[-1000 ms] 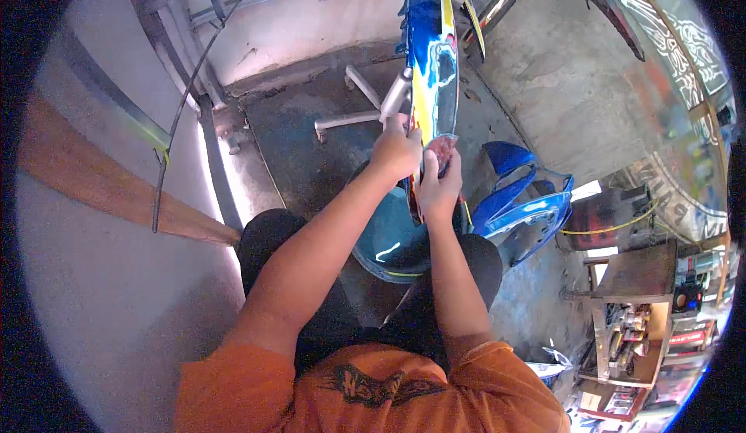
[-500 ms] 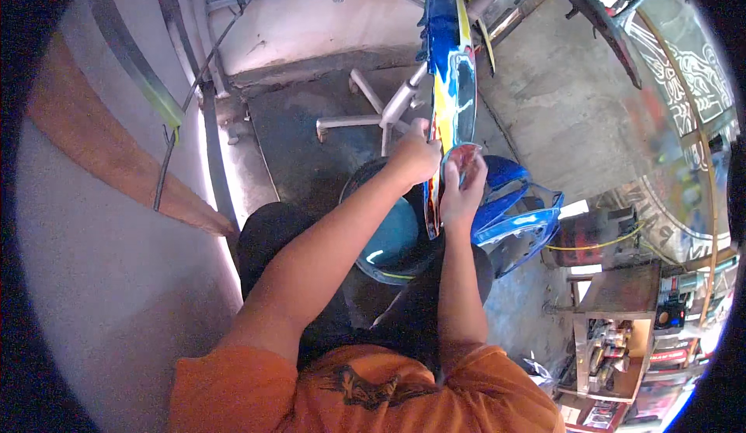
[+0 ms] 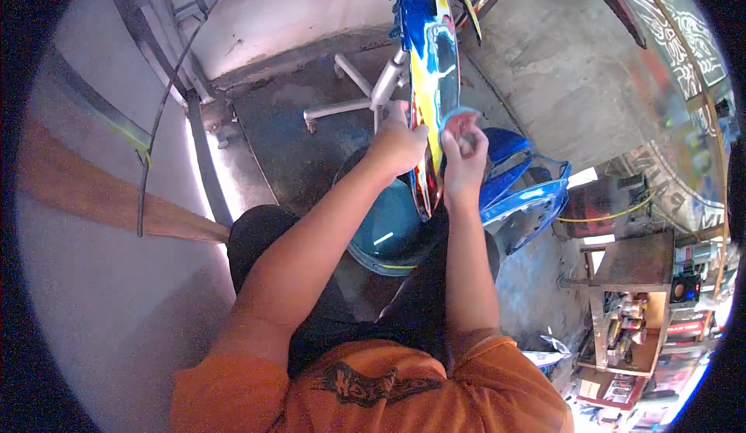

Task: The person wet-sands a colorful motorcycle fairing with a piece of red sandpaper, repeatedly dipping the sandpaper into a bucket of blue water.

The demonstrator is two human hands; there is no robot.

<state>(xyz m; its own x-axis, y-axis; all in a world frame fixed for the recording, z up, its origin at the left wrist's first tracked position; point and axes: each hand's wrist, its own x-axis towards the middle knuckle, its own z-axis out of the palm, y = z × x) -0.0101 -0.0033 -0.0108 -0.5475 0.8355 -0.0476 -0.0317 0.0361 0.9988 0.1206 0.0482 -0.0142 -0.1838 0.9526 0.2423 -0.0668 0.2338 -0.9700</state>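
Observation:
My left hand (image 3: 398,142) is closed on the left edge of a long, narrow body panel (image 3: 426,83), apparently from a motorcycle. Its glossy surface is blue, yellow and red, and it stands lengthwise in front of me. My right hand (image 3: 466,163) is beside the panel's right edge, thumb and fingers curled in a pinch. Between them is a thin reddish piece (image 3: 461,125) with a pale blue edge; its kind is unclear. Below the panel, between my knees, sits a dark round tub (image 3: 378,265) with bluish-green contents.
Glossy blue body panels (image 3: 536,197) lie on the floor right of my hands. A grey metal stand with legs (image 3: 342,110) is ahead. At the right is a wooden shelf (image 3: 633,266) with small items. A wooden beam (image 3: 116,188) and thin rod (image 3: 165,99) are on the left.
The body panel and both hands appear shifted left and slightly upward in view, along with the surroundings. My right hand still has the reddish piece at the panel's right edge.

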